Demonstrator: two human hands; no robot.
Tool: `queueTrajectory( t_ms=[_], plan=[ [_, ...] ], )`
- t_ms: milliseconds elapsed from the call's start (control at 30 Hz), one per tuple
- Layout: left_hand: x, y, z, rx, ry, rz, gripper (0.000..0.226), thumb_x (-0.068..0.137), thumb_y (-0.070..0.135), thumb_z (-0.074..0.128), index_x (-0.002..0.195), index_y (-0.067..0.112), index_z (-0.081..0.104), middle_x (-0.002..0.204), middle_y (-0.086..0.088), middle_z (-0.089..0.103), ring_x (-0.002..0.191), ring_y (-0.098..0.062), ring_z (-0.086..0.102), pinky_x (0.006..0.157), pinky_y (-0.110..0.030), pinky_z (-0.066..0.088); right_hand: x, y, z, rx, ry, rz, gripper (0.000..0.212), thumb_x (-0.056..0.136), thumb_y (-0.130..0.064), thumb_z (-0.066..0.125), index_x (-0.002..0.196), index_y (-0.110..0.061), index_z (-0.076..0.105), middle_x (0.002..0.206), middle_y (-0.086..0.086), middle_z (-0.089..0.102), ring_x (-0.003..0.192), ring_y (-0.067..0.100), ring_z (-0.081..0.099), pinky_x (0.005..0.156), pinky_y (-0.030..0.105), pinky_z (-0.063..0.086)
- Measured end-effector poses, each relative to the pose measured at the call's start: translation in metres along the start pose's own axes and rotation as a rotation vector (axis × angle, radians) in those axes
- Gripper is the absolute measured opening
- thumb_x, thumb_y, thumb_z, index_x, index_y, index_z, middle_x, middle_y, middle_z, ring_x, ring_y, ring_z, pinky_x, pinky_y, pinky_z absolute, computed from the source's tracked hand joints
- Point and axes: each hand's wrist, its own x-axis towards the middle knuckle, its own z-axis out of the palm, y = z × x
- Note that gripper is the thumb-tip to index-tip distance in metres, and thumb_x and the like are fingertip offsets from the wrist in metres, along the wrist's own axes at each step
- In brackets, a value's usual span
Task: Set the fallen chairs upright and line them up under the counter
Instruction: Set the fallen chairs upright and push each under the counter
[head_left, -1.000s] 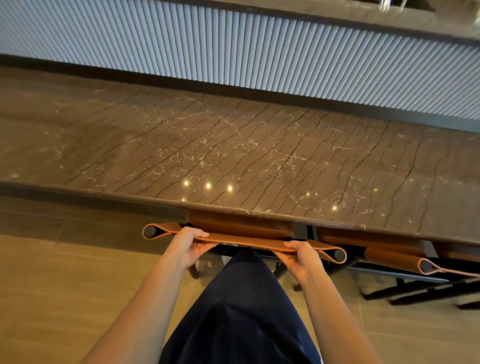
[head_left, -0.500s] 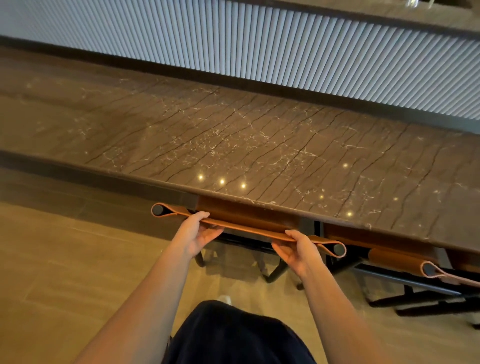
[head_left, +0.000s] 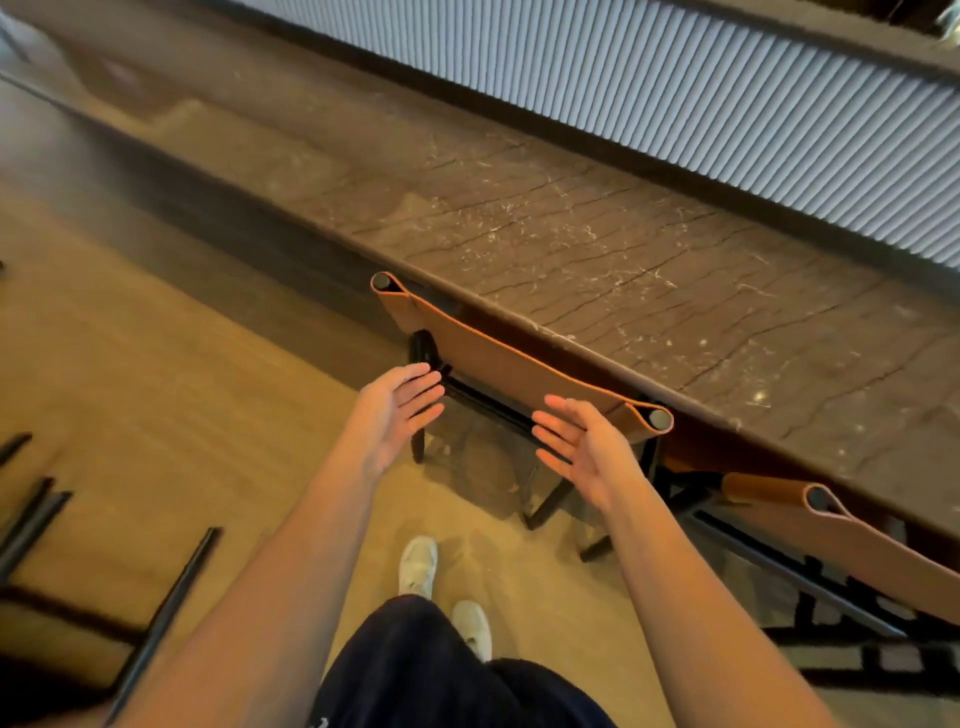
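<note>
Tan leather backrest (head_left: 519, 364) of the upright chair stands tucked against the counter (head_left: 623, 270) edge, its long axis parallel to that edge, running upper left to lower right. Your left hand (head_left: 395, 410) and right hand (head_left: 576, 447) hover just beside it, palms facing, fingers straight and spread, holding nothing; contact cannot be confirmed. A 2nd tan chair (head_left: 857, 540) sits under the counter to the right. Dark frame bars (head_left: 171, 587) lie on the floor (head_left: 156, 389) at lower left, apparently a fallen chair. It lies nearer your left hand, so the next reach likely goes that way.
</note>
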Motion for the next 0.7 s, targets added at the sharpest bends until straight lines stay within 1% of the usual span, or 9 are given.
queueTrajectory(
  t_ms=[100, 167, 233, 367, 433, 500, 533, 633, 700],
  plan=[
    [-0.031, -0.004, -0.02, -0.034, 0.049, 0.049, 0.029, 0.099, 0.019, 0.044, 0.121, 0.003, 0.054, 0.12, -0.017, 0.061, 0.104, -0.027, 0.061, 0.078, -0.035, 0.052, -0.012, 0.012, 0.011, -0.055, -0.037, 0.012, 0.03, 0.101, -0.032, 0.044, 0.115, -0.019, 0.067, 0.112, 0.005, 0.07, 0.11, 0.02, 0.062, 0.089, 0.038, 0.047],
    [-0.051, -0.004, -0.038, -0.063, 0.087, 0.09, 0.028, 0.098, 0.019, 0.044, 0.119, 0.003, 0.055, 0.119, -0.017, 0.061, 0.107, -0.029, 0.06, 0.079, -0.034, 0.052, -0.019, 0.021, 0.023, -0.092, -0.065, 0.011, 0.029, 0.101, -0.032, 0.044, 0.114, -0.019, 0.067, 0.111, 0.006, 0.071, 0.11, 0.02, 0.062, 0.088, 0.038, 0.048],
    [-0.072, -0.005, -0.059, -0.101, 0.126, 0.125, 0.027, 0.098, 0.019, 0.044, 0.116, 0.002, 0.056, 0.12, -0.018, 0.06, 0.109, -0.03, 0.059, 0.079, -0.034, 0.052, -0.029, 0.032, 0.041, -0.144, -0.093, 0.022, 0.026, 0.101, -0.032, 0.045, 0.11, -0.021, 0.067, 0.111, 0.006, 0.071, 0.109, 0.02, 0.063, 0.09, 0.039, 0.048],
    [-0.117, -0.006, -0.109, -0.194, 0.197, 0.184, 0.022, 0.099, 0.018, 0.041, 0.096, 0.007, 0.059, 0.117, -0.018, 0.059, 0.105, -0.029, 0.06, 0.087, -0.035, 0.05, -0.054, 0.061, 0.084, -0.256, -0.186, 0.008, 0.025, 0.1, -0.03, 0.044, 0.106, -0.023, 0.067, 0.11, 0.006, 0.071, 0.106, 0.019, 0.064, 0.093, 0.039, 0.047],
    [-0.142, -0.009, -0.14, -0.237, 0.233, 0.222, 0.022, 0.1, 0.018, 0.04, 0.095, 0.008, 0.059, 0.118, -0.018, 0.059, 0.102, -0.028, 0.061, 0.087, -0.034, 0.049, -0.068, 0.081, 0.109, -0.298, -0.237, 0.0, 0.025, 0.1, -0.029, 0.045, 0.104, -0.022, 0.068, 0.11, 0.006, 0.071, 0.106, 0.019, 0.064, 0.091, 0.037, 0.047],
    [-0.172, -0.014, -0.176, -0.286, 0.276, 0.248, 0.022, 0.1, 0.018, 0.04, 0.095, 0.008, 0.059, 0.119, -0.017, 0.058, 0.095, -0.024, 0.063, 0.085, -0.034, 0.05, -0.086, 0.107, 0.136, -0.34, -0.281, 0.005, 0.023, 0.099, -0.027, 0.047, 0.103, -0.021, 0.069, 0.11, 0.005, 0.071, 0.105, 0.018, 0.064, 0.087, 0.035, 0.047],
    [-0.192, -0.018, -0.198, -0.305, 0.301, 0.263, 0.022, 0.1, 0.018, 0.039, 0.096, 0.008, 0.059, 0.118, -0.017, 0.059, 0.095, -0.024, 0.063, 0.084, -0.033, 0.05, -0.098, 0.126, 0.151, -0.359, -0.304, 0.015, 0.022, 0.098, -0.027, 0.049, 0.103, -0.021, 0.069, 0.108, 0.005, 0.071, 0.102, 0.017, 0.065, 0.084, 0.034, 0.048],
    [-0.245, -0.03, -0.253, -0.342, 0.341, 0.292, 0.022, 0.1, 0.017, 0.04, 0.101, 0.007, 0.06, 0.113, -0.015, 0.063, 0.101, -0.027, 0.062, 0.088, -0.035, 0.05, -0.13, 0.179, 0.187, -0.38, -0.371, 0.029, 0.019, 0.097, -0.025, 0.049, 0.102, -0.023, 0.067, 0.102, 0.004, 0.071, 0.094, 0.015, 0.066, 0.073, 0.031, 0.048],
    [-0.286, -0.039, -0.293, -0.358, 0.382, 0.309, 0.022, 0.1, 0.018, 0.041, 0.102, 0.007, 0.06, 0.11, -0.014, 0.065, 0.099, -0.025, 0.063, 0.091, -0.036, 0.049, -0.154, 0.223, 0.211, -0.388, -0.415, 0.053, 0.019, 0.098, -0.026, 0.047, 0.101, -0.024, 0.066, 0.099, 0.003, 0.071, 0.094, 0.016, 0.066, 0.072, 0.031, 0.048]
  ],
)
